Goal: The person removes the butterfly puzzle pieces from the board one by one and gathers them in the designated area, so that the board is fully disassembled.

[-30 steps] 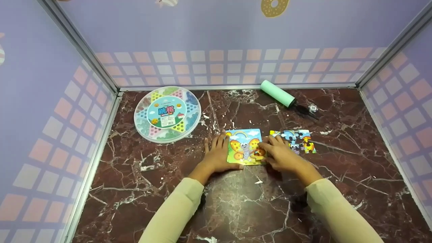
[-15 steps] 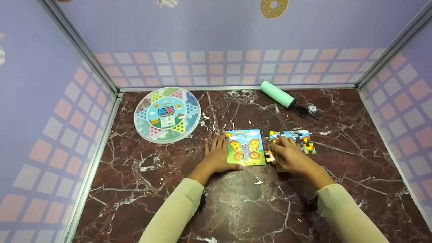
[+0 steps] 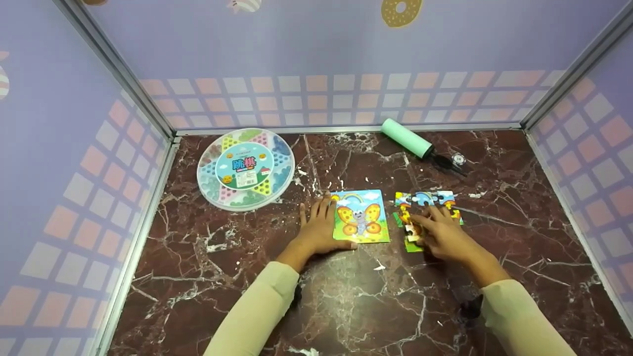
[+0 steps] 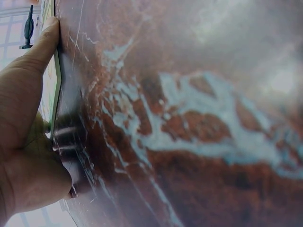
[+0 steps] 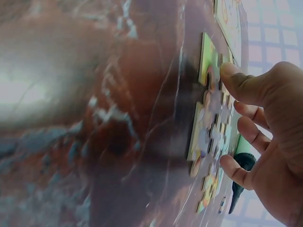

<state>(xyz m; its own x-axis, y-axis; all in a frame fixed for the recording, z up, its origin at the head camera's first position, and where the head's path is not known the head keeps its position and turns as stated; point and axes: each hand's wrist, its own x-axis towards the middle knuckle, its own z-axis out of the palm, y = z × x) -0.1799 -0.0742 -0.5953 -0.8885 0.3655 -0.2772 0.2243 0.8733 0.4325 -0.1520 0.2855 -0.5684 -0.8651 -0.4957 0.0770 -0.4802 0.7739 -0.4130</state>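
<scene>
A square butterfly puzzle picture (image 3: pixel 360 217) lies flat on the marbled table. My left hand (image 3: pixel 317 231) rests along its left side, fingers extended and thumb at the lower edge. To the right lies a spread of jigsaw pieces (image 3: pixel 424 198) in blue, yellow and orange. Over them my right hand (image 3: pixel 441 232) has thumb and index finger at a cream and orange puzzle piece (image 3: pixel 412 231), pinching it low beside the others. In the right wrist view the thumb (image 5: pixel 244 85) reaches the nearest pieces, and the other fingers are bent and spread. Part of the spread is hidden under this hand.
At the back left sits a round Chinese checkers box (image 3: pixel 246 169). A mint-green cylinder (image 3: pixel 405 137) with a black end lies at the back right, beside a small round dial-like item (image 3: pixel 458 159). Patterned panels enclose the table, and white scraps (image 3: pixel 379 265) dot its surface.
My right hand has carried the puzzle piece off the butterfly picture, rightward to the loose pieces, uncovering the picture's right side. My left hand stays in place.
</scene>
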